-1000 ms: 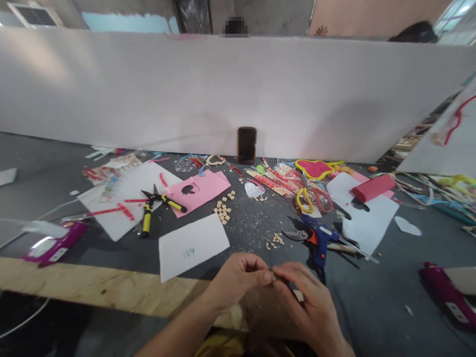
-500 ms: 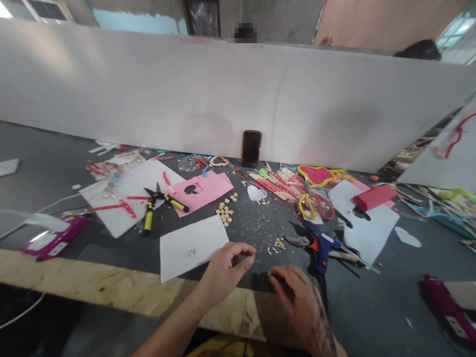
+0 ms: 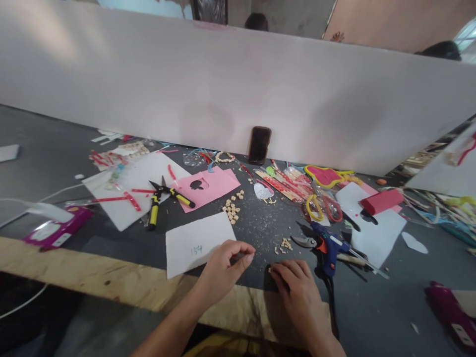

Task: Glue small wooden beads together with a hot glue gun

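Note:
My left hand hovers by the right edge of a white card with "154" written on it. Its thumb and forefinger meet in a pinch; what lies between them, if anything, is too small to make out. Low over the table's front edge, my right hand is closed, with a small pale wooden piece at its fingertips. Just beyond it lies a little heap of short wooden bits. Farther off, several pale wooden beads are grouped beside the card.
Pruning shears and a blue glue gun lie right of my right hand. Yellow-handled pliers, pink paper, scissors and red-patterned sticks spread behind. A phone leans against the white partition.
The view has shifted slightly, moving the table items right in the picture. My right hand has turned and lowered toward the table, its fingers still together. My left hand keeps nearly the same pinch.

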Motion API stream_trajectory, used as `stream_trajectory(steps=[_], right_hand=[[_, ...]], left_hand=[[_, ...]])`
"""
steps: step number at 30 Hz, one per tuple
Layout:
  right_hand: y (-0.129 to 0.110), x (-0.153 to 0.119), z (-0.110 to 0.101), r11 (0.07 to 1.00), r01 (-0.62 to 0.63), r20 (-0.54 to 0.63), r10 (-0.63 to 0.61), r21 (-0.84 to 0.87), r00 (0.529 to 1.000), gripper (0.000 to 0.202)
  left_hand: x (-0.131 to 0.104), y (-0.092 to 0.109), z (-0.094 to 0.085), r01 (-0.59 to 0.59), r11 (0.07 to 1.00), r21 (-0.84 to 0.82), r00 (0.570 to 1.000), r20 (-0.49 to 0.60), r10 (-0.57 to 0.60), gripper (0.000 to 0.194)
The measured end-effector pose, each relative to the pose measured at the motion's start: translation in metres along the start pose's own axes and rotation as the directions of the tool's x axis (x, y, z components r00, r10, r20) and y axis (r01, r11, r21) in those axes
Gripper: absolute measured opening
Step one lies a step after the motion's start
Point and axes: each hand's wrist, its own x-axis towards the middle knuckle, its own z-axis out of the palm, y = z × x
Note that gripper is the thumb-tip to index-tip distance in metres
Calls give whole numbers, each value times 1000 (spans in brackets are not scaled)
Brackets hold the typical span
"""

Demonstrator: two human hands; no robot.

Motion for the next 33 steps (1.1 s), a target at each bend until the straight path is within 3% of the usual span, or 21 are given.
stream_trajectory(steps=[5,12,16,26,30,33], right_hand=[[-7,3,-11,966,-95,-57,112,241,992,18],[-21,7,-27,765,-247,132,211,595,969,16],[-25,9,-32,687,-305,225,206,659,952,18],[-27,8,-33,558,-352,281,212,751,936,23],[-27,6,-32,537,-371,304,212,758,929,23],[-26,4,-32,531,-367,314,192,764,930,22]], left_hand=[[0,1,7,-25,1000,8,999,48,25,16],[-2,12,18,-294,956,-20,948,119,294,19],[-1,17,20,-300,953,-49,942,144,304,16],[-3,22,23,-293,953,-77,945,130,301,12],[-4,23,23,-263,961,-82,952,139,272,11],[-3,23,23,-313,948,-61,936,147,319,13]])
